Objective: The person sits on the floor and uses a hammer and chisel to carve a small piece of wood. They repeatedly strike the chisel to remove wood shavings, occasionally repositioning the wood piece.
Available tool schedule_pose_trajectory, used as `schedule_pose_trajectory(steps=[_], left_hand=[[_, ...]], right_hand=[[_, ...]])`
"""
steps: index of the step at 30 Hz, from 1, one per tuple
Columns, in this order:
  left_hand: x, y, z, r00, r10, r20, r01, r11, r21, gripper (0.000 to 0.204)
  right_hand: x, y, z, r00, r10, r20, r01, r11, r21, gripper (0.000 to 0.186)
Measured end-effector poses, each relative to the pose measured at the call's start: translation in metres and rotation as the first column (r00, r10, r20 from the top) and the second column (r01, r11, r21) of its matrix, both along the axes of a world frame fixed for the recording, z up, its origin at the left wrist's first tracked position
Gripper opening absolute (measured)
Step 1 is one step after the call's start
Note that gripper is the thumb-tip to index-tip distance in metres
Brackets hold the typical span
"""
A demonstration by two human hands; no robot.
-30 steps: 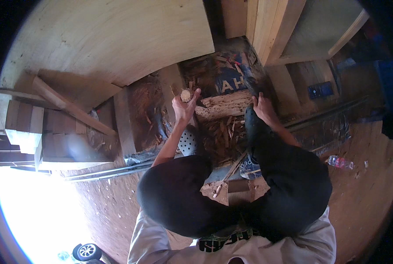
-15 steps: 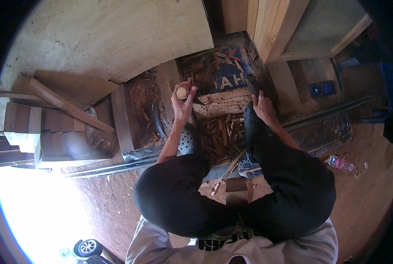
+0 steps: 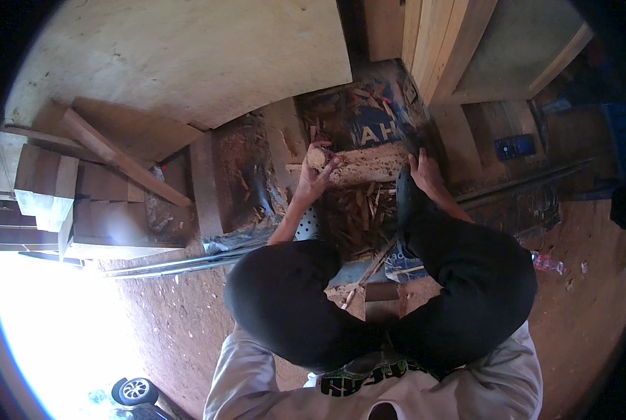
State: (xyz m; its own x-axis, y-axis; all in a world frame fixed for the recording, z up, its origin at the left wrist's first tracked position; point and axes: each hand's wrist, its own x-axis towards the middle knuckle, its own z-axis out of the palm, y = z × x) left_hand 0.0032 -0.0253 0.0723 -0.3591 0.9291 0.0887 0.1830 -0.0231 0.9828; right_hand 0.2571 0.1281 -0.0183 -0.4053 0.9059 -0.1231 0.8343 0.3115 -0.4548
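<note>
A rough, pale piece of wood [image 3: 369,166], pitted along its face, lies crosswise between my shoes over a bed of splinters [image 3: 358,210]. At its left end, the fingers of my left hand [image 3: 316,178] close round a wooden piece with a round, pale end [image 3: 318,158]; the rest of that piece is hidden. My right hand [image 3: 426,173] is at the other end, its fingers curled beside a dark, long object [image 3: 412,138]. What the right fingers grip is too dark to make out. My dark clog [image 3: 405,196] stands just below that hand.
A large plywood sheet [image 3: 180,56] covers the far left, with wooden boards [image 3: 127,157] below it. A wooden frame [image 3: 460,56] stands far right, near a phone [image 3: 515,145]. Metal rods [image 3: 180,267] run at left. A plastic bottle [image 3: 547,263] lies at right.
My left hand has lowered the round-ended piece toward the rough wood's left end. My right hand stays by the right end. The whole view has shifted slightly.
</note>
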Motion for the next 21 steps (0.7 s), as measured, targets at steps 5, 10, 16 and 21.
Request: schedule_pose_trajectory(steps=[5, 10, 16, 21], left_hand=[[-0.007, -0.003, -0.012, 0.993, 0.106, 0.043, -0.109, 0.991, 0.074, 0.024], [-0.012, -0.013, -0.016, 0.972, 0.228, 0.057, -0.233, 0.967, 0.102, 0.018], [-0.008, -0.017, -0.017, 0.987, 0.162, 0.015, -0.163, 0.981, 0.102, 0.018], [-0.010, -0.017, -0.023, 0.993, 0.115, -0.023, -0.112, 0.987, 0.116, 0.017]], right_hand=[[0.000, 0.001, 0.010, 0.995, 0.004, 0.097, 0.010, 0.990, -0.139, 0.062], [-0.001, 0.000, 0.010, 0.999, -0.009, 0.053, 0.018, 0.984, -0.177, 0.061], [0.007, -0.009, 0.003, 0.998, -0.044, -0.045, 0.044, 0.999, -0.015, 0.060], [0.021, -0.021, -0.004, 0.992, -0.069, -0.102, 0.072, 0.997, 0.031, 0.062]])
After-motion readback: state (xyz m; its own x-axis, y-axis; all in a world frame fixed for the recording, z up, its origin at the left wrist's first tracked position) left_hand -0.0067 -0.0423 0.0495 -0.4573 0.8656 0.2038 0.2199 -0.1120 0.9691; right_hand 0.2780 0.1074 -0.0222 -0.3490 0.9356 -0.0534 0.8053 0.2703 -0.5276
